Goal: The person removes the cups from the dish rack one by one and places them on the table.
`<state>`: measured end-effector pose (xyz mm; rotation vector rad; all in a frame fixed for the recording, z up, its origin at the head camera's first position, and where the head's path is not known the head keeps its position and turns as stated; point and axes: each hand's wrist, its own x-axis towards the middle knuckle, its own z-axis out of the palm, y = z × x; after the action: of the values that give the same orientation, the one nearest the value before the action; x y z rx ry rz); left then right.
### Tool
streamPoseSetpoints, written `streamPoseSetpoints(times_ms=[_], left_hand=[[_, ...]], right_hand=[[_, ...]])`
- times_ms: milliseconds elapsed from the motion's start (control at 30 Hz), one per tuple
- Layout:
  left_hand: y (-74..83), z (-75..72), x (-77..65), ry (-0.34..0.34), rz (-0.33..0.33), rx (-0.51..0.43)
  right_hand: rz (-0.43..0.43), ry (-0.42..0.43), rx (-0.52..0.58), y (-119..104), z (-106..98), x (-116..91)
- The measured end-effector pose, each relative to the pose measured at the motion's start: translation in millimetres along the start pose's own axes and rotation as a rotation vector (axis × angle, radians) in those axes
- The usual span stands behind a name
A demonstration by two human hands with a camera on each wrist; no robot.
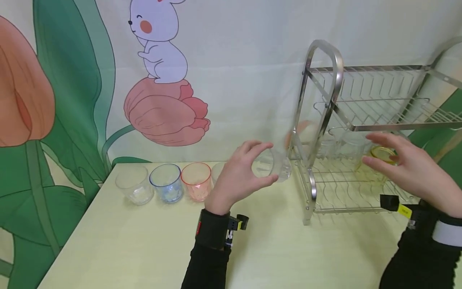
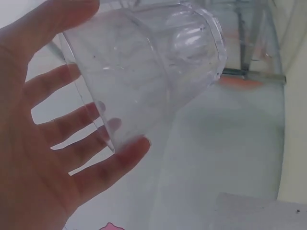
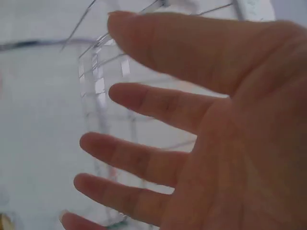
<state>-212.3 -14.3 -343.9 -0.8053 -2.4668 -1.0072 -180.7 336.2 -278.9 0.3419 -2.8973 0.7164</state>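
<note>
A clear glass [image 1: 136, 186], a blue glass [image 1: 167, 186] and a red glass [image 1: 197, 184] stand in a row on the table [image 1: 137, 245]. The left hand [image 1: 236, 176] grips a tilted cup [image 1: 280, 165] — just beside the rack [image 1: 393, 127]. Low in the rack sits a yellow glass [image 1: 382, 151] — near the right hand [image 1: 416, 166], fingers spread, holding nothing.

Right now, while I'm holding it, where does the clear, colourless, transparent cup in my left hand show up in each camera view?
Head: the clear, colourless, transparent cup is right of centre, in the left hand.
Left wrist: the cup spans the upper middle, rim toward the palm.
Right wrist: not visible.
Shared landmark: the silver metal wire rack, right in the head view, upper right in left wrist, behind the fingers in right wrist.
</note>
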Motion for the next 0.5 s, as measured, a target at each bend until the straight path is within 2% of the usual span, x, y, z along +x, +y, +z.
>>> streamPoseSetpoints(times_ms=[233,500], left_hand=[[-5.2,11.9,3.1,-0.054,-0.076,0.169],[-12.9,30.0,5.1,-0.11,-0.148,0.232]], right_hand=[[0.113,-0.06,-0.061,31,2,11],[0.123,-0.021,-0.054,44,1,9]])
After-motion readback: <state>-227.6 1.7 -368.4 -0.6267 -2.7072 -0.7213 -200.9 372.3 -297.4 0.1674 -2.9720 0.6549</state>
